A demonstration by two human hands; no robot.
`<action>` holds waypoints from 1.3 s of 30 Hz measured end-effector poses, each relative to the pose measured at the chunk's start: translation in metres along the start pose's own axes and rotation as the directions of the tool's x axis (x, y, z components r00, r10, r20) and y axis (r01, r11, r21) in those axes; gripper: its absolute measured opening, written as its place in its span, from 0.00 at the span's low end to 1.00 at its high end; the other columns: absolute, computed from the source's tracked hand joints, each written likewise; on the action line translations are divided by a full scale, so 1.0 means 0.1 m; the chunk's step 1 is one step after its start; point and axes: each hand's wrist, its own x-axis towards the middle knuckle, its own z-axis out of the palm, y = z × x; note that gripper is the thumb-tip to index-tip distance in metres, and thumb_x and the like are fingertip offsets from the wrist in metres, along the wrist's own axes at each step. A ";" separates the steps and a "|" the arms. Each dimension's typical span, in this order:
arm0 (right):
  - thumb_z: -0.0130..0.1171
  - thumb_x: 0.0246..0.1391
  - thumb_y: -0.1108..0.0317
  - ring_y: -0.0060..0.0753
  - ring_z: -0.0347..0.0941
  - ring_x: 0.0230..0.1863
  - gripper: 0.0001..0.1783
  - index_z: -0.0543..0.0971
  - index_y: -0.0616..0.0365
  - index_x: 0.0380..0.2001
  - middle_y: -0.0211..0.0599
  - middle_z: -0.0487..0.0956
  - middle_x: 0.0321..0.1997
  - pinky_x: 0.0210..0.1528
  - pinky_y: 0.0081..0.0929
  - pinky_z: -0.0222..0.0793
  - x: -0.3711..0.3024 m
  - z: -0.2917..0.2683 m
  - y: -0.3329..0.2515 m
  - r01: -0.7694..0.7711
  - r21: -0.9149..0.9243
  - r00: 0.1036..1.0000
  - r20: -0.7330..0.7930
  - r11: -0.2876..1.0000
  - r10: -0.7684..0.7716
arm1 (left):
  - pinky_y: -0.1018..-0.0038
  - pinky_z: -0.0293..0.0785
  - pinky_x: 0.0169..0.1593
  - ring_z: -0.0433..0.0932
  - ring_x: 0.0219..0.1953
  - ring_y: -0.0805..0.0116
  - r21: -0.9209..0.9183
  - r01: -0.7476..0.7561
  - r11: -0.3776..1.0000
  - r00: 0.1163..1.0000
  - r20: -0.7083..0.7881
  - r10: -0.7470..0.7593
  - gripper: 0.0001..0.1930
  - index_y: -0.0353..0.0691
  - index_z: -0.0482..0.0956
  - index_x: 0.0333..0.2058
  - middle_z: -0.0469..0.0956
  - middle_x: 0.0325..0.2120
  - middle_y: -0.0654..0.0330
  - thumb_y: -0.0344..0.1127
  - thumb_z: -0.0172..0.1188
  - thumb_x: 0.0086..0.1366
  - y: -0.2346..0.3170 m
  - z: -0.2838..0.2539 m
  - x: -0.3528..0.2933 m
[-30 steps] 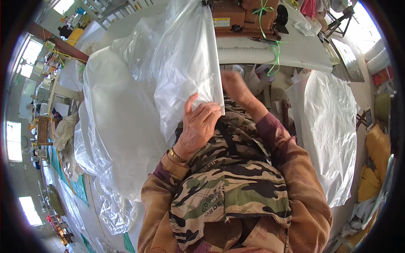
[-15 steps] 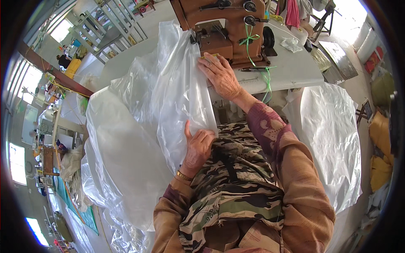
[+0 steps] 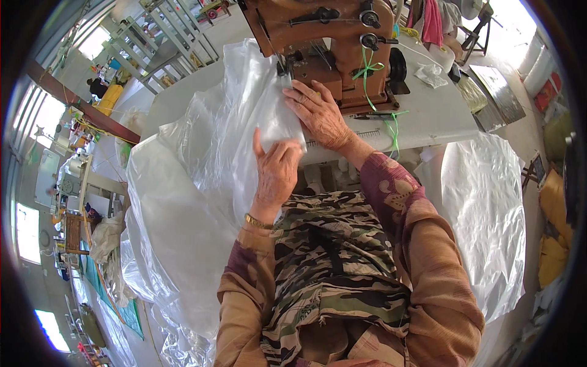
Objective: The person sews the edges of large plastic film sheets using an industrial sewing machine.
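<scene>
A large translucent plastic sheet (image 3: 244, 104) runs from the needle area of a brown sewing machine (image 3: 361, 61) down over the table's front edge toward my lap. My left hand (image 3: 278, 168), with a gold-coloured band at its wrist, pinches the sheet's near right corner; its thumb points up and away from the curled fingers. Just in front of the machine, my right hand (image 3: 319, 117) lies with fingers stretched flat along the sheet's right edge, close to the needle. Something small and yellow shows by its fingers. What lies under that palm is hidden.
Green ribbon (image 3: 369, 70) is tied on the machine and hangs past the table's front edge. Dark tweezers-like tools (image 3: 374, 116) lie at its base. Crumpled plastic (image 3: 431, 76) sits on the table (image 3: 428, 125) at right. Another plastic sheet (image 3: 483, 214) hangs right of my lap.
My left hand has moved forward toward the machine, carrying the sheet's near corner with it. My right hand stays beside the needle. The view has shifted slightly.
</scene>
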 end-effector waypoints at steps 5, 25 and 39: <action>0.57 0.53 0.67 0.36 0.59 0.70 0.20 0.75 0.55 0.51 0.32 0.72 0.63 0.70 0.47 0.51 0.02 0.03 0.06 0.022 0.040 0.999 -0.042 0.999 -0.021 | 0.47 0.40 0.71 0.77 0.38 0.71 0.062 0.005 0.998 0.998 -0.056 -0.001 0.03 0.42 0.77 0.31 0.75 0.32 0.68 0.26 0.57 0.62 -0.24 0.12 0.30; 0.62 0.51 0.65 0.34 0.72 0.49 0.11 0.78 0.52 0.39 0.26 0.80 0.44 0.50 0.39 0.60 0.33 0.12 0.16 -0.189 0.064 0.959 -0.201 0.980 0.198 | 0.53 0.56 0.64 0.78 0.39 0.59 -0.044 -0.056 0.997 0.997 -0.049 0.053 0.01 0.41 0.76 0.32 0.78 0.31 0.61 0.27 0.57 0.63 -0.94 0.26 0.96; 0.61 0.52 0.68 0.39 0.70 0.43 0.08 0.77 0.53 0.36 0.30 0.75 0.39 0.45 0.39 0.58 0.43 0.10 0.14 -0.278 0.051 0.944 -0.171 0.959 0.283 | 0.62 0.72 0.47 0.76 0.39 0.51 -0.322 0.059 0.945 0.998 -0.012 -0.066 0.06 0.34 0.78 0.35 0.78 0.32 0.56 0.25 0.63 0.58 -1.01 0.23 1.00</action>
